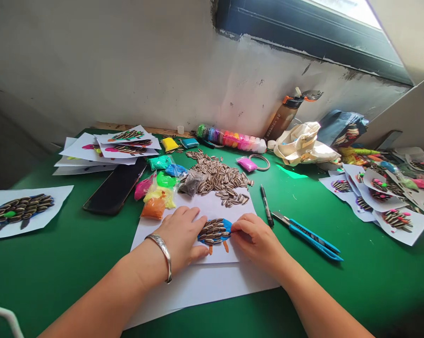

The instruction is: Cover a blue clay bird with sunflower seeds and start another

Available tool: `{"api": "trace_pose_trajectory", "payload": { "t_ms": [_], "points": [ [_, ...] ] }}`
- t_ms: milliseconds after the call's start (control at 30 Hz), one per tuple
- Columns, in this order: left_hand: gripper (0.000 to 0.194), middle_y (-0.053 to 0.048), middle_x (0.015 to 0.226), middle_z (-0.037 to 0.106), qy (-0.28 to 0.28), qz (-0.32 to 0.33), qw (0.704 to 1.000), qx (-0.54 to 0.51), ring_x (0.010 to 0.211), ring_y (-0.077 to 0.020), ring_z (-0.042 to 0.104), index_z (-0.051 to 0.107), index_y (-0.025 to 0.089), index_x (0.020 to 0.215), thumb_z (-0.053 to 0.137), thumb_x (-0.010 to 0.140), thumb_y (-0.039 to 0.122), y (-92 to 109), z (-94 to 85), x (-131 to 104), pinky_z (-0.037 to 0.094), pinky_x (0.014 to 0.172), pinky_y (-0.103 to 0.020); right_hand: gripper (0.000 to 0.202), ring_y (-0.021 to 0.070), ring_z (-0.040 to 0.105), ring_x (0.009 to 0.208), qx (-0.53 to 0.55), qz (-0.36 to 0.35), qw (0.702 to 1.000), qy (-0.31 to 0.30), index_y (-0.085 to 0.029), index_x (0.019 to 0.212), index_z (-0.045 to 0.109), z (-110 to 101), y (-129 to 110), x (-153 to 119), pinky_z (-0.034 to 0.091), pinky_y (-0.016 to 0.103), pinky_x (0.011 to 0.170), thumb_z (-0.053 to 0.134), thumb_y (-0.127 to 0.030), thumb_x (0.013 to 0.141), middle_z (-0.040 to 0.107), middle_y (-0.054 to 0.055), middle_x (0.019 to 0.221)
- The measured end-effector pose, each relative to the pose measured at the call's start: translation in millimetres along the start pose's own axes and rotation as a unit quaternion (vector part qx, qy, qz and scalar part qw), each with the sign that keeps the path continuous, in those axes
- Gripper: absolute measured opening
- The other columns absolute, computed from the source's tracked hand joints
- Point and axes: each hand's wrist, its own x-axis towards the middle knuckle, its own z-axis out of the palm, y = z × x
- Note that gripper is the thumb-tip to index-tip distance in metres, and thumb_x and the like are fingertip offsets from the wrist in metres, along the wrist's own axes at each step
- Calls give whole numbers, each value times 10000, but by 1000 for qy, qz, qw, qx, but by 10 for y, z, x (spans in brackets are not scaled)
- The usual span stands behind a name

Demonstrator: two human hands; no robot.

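Note:
A blue clay shape [227,225] covered mostly with striped seeds lies on white paper [194,286], with two orange legs below it. My left hand [181,234] rests spread on the paper at the shape's left side, holding nothing. At the right edge of the blue clay, my right hand [256,237] has thumb and forefinger pinched together; what is between them is too small to make out. A heap of loose sunflower seeds [219,173] lies behind the hands, partly on the paper.
Bagged clay [153,208] and a black phone [116,188] lie to the left, near stacked seed pictures [81,148]. A pen [266,205] and a blue cutter [312,239] lie right. Behind stand a bottle [284,115] and a cloth bag [299,143].

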Motion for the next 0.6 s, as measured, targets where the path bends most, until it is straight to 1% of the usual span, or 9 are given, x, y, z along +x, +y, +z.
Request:
{"api": "trace_pose_trajectory", "payload": {
  "t_ms": [133, 233, 333, 467, 600],
  "points": [
    [501, -90, 1259, 513, 3, 15, 1000, -12, 1109, -290, 474, 514, 266, 1224, 620, 755, 406, 37, -1, -43, 432, 936, -438, 165, 158, 521, 705, -15, -20, 1000, -12, -202, 793, 661, 11, 9, 9, 422, 282, 649, 539, -101, 840, 581, 26, 721],
    [492, -88, 1297, 498, 7, 27, 1000, -7, 1137, -295, 468, 519, 278, 1218, 640, 748, 358, 98, 12, -72, 434, 946, -452, 172, 163, 521, 726, -13, -24, 1000, -14, -202, 805, 664, 32, 17, 11, 422, 288, 665, 535, -95, 846, 587, 30, 738],
    [491, -91, 1274, 517, 1, 32, 999, -4, 1130, -298, 476, 538, 265, 1202, 667, 732, 322, 148, 34, -75, 442, 942, -450, 172, 163, 517, 735, -13, -18, 1000, -20, -198, 816, 662, 50, 27, 6, 417, 288, 672, 529, -97, 856, 585, 34, 753],
    [444, -95, 1173, 561, -21, 33, 999, -3, 1090, -291, 489, 568, 244, 1158, 667, 731, 316, 174, 52, -50, 444, 935, -440, 151, 165, 511, 752, -18, -15, 999, -22, -191, 804, 651, 72, 34, 9, 406, 294, 693, 531, -129, 873, 577, 35, 766],
    [321, -90, 1100, 568, -23, 42, 999, -6, 1060, -282, 493, 603, 230, 1041, 646, 739, 333, 190, 45, -34, 436, 935, -433, 154, 166, 505, 756, -23, -13, 999, -27, -182, 785, 638, 84, 22, 28, 393, 294, 696, 526, -136, 881, 578, 38, 763]
  ]
}}
